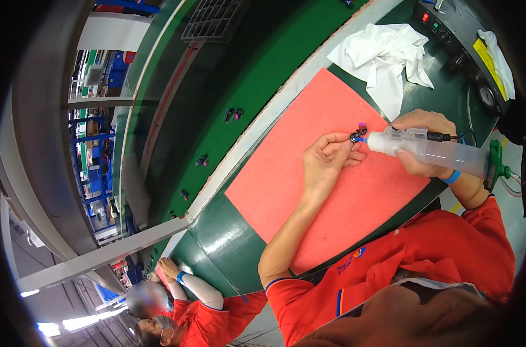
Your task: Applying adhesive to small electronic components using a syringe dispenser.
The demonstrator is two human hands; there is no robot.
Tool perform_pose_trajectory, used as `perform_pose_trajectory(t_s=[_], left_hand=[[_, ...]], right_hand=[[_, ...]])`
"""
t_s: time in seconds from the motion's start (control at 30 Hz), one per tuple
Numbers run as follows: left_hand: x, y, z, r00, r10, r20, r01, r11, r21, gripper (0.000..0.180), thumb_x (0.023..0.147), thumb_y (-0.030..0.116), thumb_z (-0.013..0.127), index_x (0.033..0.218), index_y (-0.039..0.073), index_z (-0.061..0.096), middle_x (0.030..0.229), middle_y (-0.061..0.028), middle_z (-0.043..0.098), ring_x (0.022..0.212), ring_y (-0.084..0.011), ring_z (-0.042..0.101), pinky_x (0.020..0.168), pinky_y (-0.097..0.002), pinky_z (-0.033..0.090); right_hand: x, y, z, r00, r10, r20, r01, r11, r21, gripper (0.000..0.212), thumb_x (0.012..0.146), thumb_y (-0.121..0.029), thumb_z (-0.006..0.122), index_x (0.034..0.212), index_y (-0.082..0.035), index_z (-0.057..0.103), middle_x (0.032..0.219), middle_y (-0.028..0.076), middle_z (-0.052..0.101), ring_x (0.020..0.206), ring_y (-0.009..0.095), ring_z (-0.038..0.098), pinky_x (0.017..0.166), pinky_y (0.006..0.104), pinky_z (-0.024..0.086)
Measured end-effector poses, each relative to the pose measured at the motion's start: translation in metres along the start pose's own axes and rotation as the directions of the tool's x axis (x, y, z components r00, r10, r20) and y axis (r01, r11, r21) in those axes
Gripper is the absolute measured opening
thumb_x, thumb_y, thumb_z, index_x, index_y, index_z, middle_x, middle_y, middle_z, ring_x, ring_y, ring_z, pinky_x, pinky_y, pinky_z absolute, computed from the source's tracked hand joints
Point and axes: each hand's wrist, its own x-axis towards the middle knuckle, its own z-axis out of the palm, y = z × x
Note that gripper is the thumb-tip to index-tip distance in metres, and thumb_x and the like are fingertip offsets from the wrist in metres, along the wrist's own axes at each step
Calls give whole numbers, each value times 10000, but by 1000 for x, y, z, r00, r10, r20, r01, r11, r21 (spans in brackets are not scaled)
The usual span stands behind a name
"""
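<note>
My left hand (326, 165) pinches a small dark part with a purple end (362, 126) between thumb and fingers, just above a pink foam mat (309, 115). Wrapped in my right hand (425, 144) is a translucent dispensing syringe (462, 158), lying almost level. A green cap (495, 165) with a thin tube closes the syringe's rear end, and a black cable plug (438, 136) sits along its side. The blue tip (362, 139) meets the dark part at my left fingertips; whether it touches cannot be made out.
A crumpled white cloth (384, 61) lies beyond the mat, near a black control box (453, 40) with knobs and a gauge. Along the left runs a green conveyor belt (257, 75) carrying several small dark parts (202, 160). A co-worker (202, 309) sits at the lower left.
</note>
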Motion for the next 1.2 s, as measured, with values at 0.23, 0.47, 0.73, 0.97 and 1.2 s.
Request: perform_pose_trajectory(t_s=[0.23, 0.47, 0.73, 0.97, 1.2], left_hand=[[-2, -1, 1, 1000, 16, -9, -15, 999, 34, 165, 833, 39, 502, 956, -70, 481, 833, -182, 604, 723, -217, 622, 639, -288, 528], [-2, -2, 3, 1000, 29, -13, -28, 999, 25, 112, 831, 5, 488, 919, -64, 476, 803, -158, 607, 705, -188, 618, 627, -263, 521], [-3, -4, 2, 999, 46, -10, -46, 999, 30, 124, 833, 14, 491, 927, -65, 477, 821, -171, 606, 720, -199, 618, 639, -272, 521], [-3, -3, 3, 998, 54, -16, -54, 998, 23, 103, 837, 4, 478, 916, -62, 474, 809, -166, 608, 710, -184, 616, 630, -260, 517], [-3, -1, 4, 999, 47, -11, -46, 999, 19, 98, 841, 11, 474, 912, -58, 471, 810, -165, 607, 710, -183, 616, 632, -256, 515]], right_hand=[[2, 2, 5, 1000, -23, -6, 23, 999, -41, 310, 559, -113, 676, 841, -30, 576, 717, 87, 611, 569, 174, 601, 513, 234, 456], [1, 1, 6, 999, -10, 47, 11, 1000, -29, 333, 551, -128, 661, 845, -16, 553, 741, 127, 606, 589, 198, 606, 536, 241, 461], [3, 0, 6, 1000, -16, 16, 16, 999, -51, 290, 555, -129, 677, 815, -43, 580, 696, 75, 613, 554, 168, 603, 481, 218, 437], [3, 1, 5, 1000, -31, 0, 31, 997, -66, 266, 561, -125, 661, 800, -45, 576, 687, 71, 608, 529, 165, 590, 478, 221, 435], [2, 1, 2, 998, -17, 65, 24, 995, -94, 299, 564, -130, 636, 822, -10, 543, 706, 130, 598, 589, 218, 600, 526, 257, 464]])
